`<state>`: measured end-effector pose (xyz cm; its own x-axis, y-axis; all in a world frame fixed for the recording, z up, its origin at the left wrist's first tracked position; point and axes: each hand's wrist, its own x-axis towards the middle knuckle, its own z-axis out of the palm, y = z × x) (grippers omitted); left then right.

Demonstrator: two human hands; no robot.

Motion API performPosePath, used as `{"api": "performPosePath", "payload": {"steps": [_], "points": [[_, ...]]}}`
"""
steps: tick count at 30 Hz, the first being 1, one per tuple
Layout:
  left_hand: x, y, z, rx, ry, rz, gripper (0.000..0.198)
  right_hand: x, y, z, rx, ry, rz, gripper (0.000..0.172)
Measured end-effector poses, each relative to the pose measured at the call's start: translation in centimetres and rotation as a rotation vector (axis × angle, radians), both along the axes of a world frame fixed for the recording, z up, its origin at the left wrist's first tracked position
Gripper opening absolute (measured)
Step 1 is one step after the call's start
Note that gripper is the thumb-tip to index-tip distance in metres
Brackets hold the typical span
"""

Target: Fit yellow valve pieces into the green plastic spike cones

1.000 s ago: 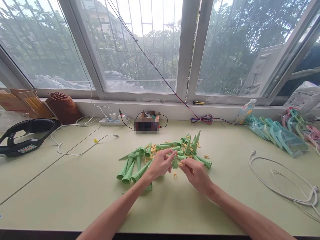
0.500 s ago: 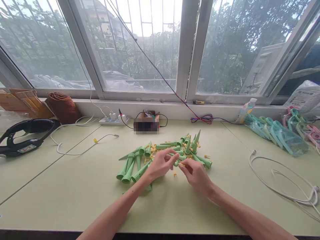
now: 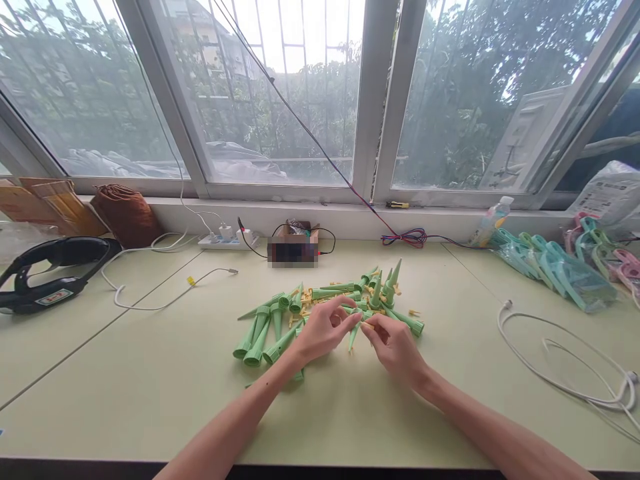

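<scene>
Between my hands a green cone (image 3: 354,337) points down toward the table, its upper end pinched by the fingertips of my left hand (image 3: 327,328). My right hand (image 3: 393,343) is closed on a small yellow piece (image 3: 369,326), close beside the cone's upper end. Whether the two parts touch is too small to tell. Green cones (image 3: 257,340) lie in a heap to the left and behind my hands, and a few green cones (image 3: 391,280) stand upright at the back right. Small yellow pieces (image 3: 414,313) are scattered among and beside them.
A power strip (image 3: 227,241), a small box with a blurred front (image 3: 295,237) and a coiled cable (image 3: 404,237) lie along the window sill. Black headgear (image 3: 55,280) is at the left. White cable (image 3: 565,320), a bottle (image 3: 493,222) and bagged hangers (image 3: 565,267) are at the right.
The green cone in my left hand has turned, so that its pointed end now shows below my fingers. My right hand has shifted very slightly, still holding the yellow piece.
</scene>
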<state>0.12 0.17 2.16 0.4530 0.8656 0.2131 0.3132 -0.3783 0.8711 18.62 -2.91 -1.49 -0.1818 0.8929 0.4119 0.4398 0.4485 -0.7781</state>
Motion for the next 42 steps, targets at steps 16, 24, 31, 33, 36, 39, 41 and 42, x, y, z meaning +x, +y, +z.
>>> {"api": "performPosePath", "payload": {"steps": [16,24,31,33,36,39,41,42], "points": [[0.1,0.2,-1.0,0.046,-0.021,-0.002,0.035,0.0,-0.1,0.6,-0.231,0.238,0.034,0.037],[0.1,0.2,-1.0,0.041,-0.015,0.032,0.038,0.1,0.6,0.9,-0.477,0.507,0.163,0.040],[0.2,0.2,-1.0,0.062,-0.018,0.054,0.036,0.1,0.5,1.0,-0.481,0.512,0.163,0.041],[0.3,0.2,-1.0,0.066,-0.032,0.056,0.035,0.0,0.4,0.9,-0.434,0.469,0.133,0.041],[0.3,0.3,-1.0,0.067,-0.049,0.055,0.035,-0.1,0.4,0.7,-0.368,0.418,0.103,0.041],[0.3,0.3,-1.0,0.066,-0.054,0.050,0.034,-0.2,0.5,0.5,-0.325,0.390,0.093,0.040],[0.3,0.2,-1.0,0.067,-0.063,0.050,0.034,-0.2,0.5,0.4,-0.315,0.377,0.092,0.040],[0.3,0.2,-0.9,0.067,-0.068,0.049,0.034,-0.2,0.5,0.4,-0.314,0.370,0.093,0.041]]}}
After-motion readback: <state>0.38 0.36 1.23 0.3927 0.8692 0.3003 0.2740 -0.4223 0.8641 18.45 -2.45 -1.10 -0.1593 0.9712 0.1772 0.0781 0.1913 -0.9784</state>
